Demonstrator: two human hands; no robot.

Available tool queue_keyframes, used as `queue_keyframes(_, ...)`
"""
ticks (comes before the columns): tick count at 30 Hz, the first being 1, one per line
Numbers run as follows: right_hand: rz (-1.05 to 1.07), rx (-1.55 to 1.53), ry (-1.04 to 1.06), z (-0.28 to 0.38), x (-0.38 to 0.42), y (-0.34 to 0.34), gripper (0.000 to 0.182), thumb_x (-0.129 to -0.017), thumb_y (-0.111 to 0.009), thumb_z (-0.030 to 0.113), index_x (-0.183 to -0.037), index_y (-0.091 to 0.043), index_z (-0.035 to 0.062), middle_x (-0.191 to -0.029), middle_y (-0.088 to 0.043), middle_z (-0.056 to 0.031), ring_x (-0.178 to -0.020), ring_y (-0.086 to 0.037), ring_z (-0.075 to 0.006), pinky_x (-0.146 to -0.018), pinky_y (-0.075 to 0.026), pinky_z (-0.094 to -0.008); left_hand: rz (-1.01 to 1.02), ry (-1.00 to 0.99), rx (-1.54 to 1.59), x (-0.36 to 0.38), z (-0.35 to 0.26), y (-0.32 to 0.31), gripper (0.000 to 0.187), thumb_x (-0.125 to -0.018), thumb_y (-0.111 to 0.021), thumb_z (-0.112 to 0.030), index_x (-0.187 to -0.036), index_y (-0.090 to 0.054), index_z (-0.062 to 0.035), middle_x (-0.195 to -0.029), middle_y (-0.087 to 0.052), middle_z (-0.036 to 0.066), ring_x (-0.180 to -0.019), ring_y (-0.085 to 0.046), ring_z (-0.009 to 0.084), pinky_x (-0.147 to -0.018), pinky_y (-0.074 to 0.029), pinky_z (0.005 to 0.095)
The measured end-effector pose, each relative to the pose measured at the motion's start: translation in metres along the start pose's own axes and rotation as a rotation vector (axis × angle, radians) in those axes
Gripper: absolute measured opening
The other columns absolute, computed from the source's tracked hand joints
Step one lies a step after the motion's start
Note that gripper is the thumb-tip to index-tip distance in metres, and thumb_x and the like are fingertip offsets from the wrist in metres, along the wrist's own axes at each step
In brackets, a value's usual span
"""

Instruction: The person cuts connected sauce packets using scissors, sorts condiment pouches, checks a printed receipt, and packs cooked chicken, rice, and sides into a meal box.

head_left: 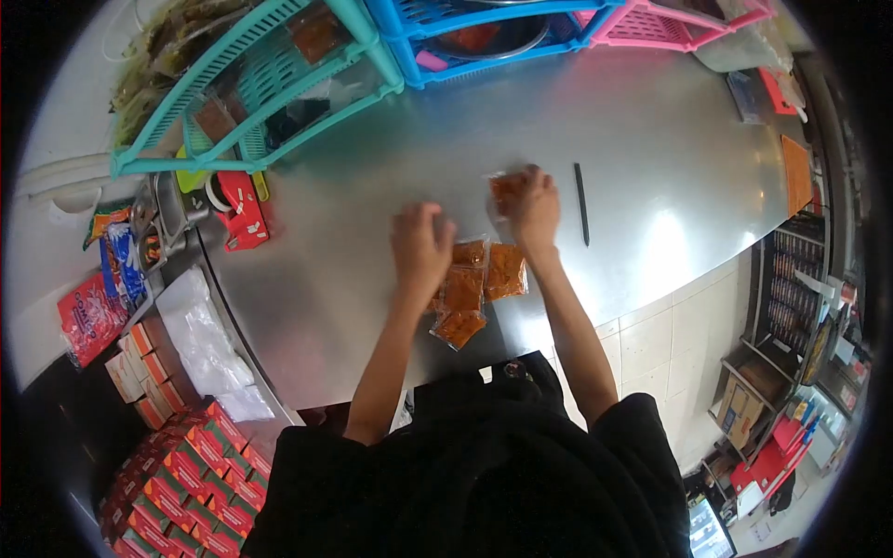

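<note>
My right hand (537, 212) pinches the edge of a small clear packet (505, 192) filled with an orange-brown paste, over the steel table. To its left, my left hand (420, 249) hovers at the side of a loose cluster of similar packets; its fingers are smeared by motion. In that cluster, one packet (506, 272) lies on the right, another (462, 290) is in the middle, and a third (459, 327) sits nearest my body. Part of the cluster is hidden behind my left hand.
A black pencil-like stick (582, 205) lies right of my hands. Teal (270, 84), blue (406, 46) and pink (642, 26) plastic racks line the back. A red tape dispenser (244, 212) stands at left. Red-green boxes (191, 484) are stacked low left.
</note>
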State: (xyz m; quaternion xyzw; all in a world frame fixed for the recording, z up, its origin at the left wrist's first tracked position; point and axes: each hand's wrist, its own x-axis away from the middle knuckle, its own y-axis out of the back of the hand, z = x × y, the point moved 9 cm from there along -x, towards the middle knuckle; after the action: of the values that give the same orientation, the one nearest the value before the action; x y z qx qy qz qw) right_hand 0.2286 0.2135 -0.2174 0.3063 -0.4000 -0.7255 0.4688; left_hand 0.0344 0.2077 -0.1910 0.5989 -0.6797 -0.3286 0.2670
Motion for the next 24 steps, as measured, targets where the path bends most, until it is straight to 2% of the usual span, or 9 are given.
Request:
queue_keyframes(5,0.335,-0.24,-0.297,-0.044,0.002,0.021,0.025,-0.073,-0.067,0.014,-0.09,-0.061,-0.0028,-0.08,-0.065,-0.0154,-0.067,-0.062,-0.024,-0.062,-0.049,-0.0295,0.267,-0.126,-0.249,0.027,-0.014,-0.051,0.023,-0.075,-0.065,-0.013,-0.09,-0.049,-0.0075,-0.092,-0.048,0.008,-0.093,-0.046,0.0295,-0.075,-0.039,0.0451)
queue_keyframes(8,0.848,-0.524,-0.359,-0.058,0.044,0.009,0.029,-0.072,-0.07,0.017,-0.09,-0.062,-0.0036,-0.08,-0.063,-0.0135,-0.068,-0.061,-0.0225,-0.06,-0.05,-0.0298,0.259,-0.153,-0.203,0.026,-0.012,-0.048,0.023,-0.074,-0.065,-0.012,-0.089,-0.048,-0.008,-0.089,-0.049,0.008,-0.091,-0.048,0.0288,-0.074,-0.04,0.0428)
queue_keyframes(10,0.866,-0.563,-0.266,-0.048,0.071,0.006,0.033,-0.068,-0.073,0.018,-0.09,-0.062,-0.0033,-0.079,-0.06,-0.0111,-0.07,-0.059,-0.0202,-0.061,-0.049,-0.03,0.193,-0.147,-0.087,0.024,-0.018,-0.038,0.021,-0.074,-0.065,-0.012,-0.086,-0.049,-0.0069,-0.085,-0.052,0.009,-0.086,-0.05,0.0286,-0.073,-0.041,0.0415)
queue_keyframes(12,0.456,-0.186,0.131,-0.04,0.088,0.0,0.034,-0.063,-0.075,0.016,-0.088,-0.06,-0.0026,-0.079,-0.059,-0.017,-0.07,-0.059,-0.0305,-0.065,-0.049,-0.0336,0.245,-0.09,-0.044,0.031,-0.004,-0.052,0.019,-0.075,-0.064,-0.012,-0.085,-0.049,-0.0052,-0.08,-0.055,0.01,-0.08,-0.053,0.0299,-0.068,-0.042,0.0413)
queue_keyframes(14,0.226,-0.093,-0.187,-0.031,0.101,0.014,0.034,-0.065,-0.074,0.015,-0.089,-0.058,-0.0023,-0.081,-0.059,-0.018,-0.072,-0.058,-0.0337,-0.066,-0.049,-0.0369,0.308,-0.065,-0.029,0.034,0.003,-0.059,0.018,-0.077,-0.063,-0.013,-0.086,-0.049,-0.0047,-0.078,-0.057,0.011,-0.077,-0.055,0.0306,-0.068,-0.043,0.0416)
queue_keyframes(17,0.309,-0.376,-0.393,-0.028,0.109,0.01,0.031,-0.068,-0.071,0.013,-0.09,-0.055,-0.0017,-0.083,-0.061,-0.017,-0.076,-0.06,-0.0321,-0.068,-0.048,-0.0365,0.364,-0.028,0.032,0.034,0.008,-0.056,0.017,-0.081,-0.06,-0.014,-0.088,-0.048,-0.005,-0.075,-0.058,0.011,-0.075,-0.056,0.0297,-0.069,-0.043,0.0414)
queue_keyframes(20,0.32,-0.313,-0.206,-0.03,0.092,0.013,0.026,-0.072,-0.067,0.011,-0.091,-0.054,-0.0013,-0.084,-0.063,-0.0167,-0.08,-0.062,-0.0287,-0.07,-0.048,-0.034,0.246,0.096,0.266,0.025,0.013,-0.03,0.015,-0.086,-0.055,-0.016,-0.087,-0.046,-0.0037,-0.067,-0.056,0.011,-0.063,-0.057,0.0258,-0.058,-0.043,0.0375)
queue_keyframes(22,0.442,-0.582,-0.345,-0.032,0.084,0.021,0.022,-0.077,-0.064,0.007,-0.096,-0.055,-0.0004,-0.087,-0.063,-0.0135,-0.08,-0.062,-0.0175,-0.07,-0.049,-0.0277,0.106,0.184,0.454,0.018,0.018,-0.008,0.015,-0.088,-0.052,-0.016,-0.085,-0.045,-0.0029,-0.064,-0.055,0.011,-0.055,-0.055,0.0224,-0.053,-0.041,0.0345)
queue_keyframes(24,0.597,-0.945,-0.358,-0.006,0.076,0.025,0.025,-0.077,-0.065,0.007,-0.099,-0.055,0.0003,-0.088,-0.063,-0.0108,-0.078,-0.061,-0.0177,-0.07,-0.049,-0.0253,0.1,0.269,0.597,0.018,0.024,-0.008,0.017,-0.092,-0.046,-0.021,-0.088,-0.046,-0.004,-0.069,-0.053,0.005,-0.066,-0.052,0.0128,-0.06,-0.041,0.0278)
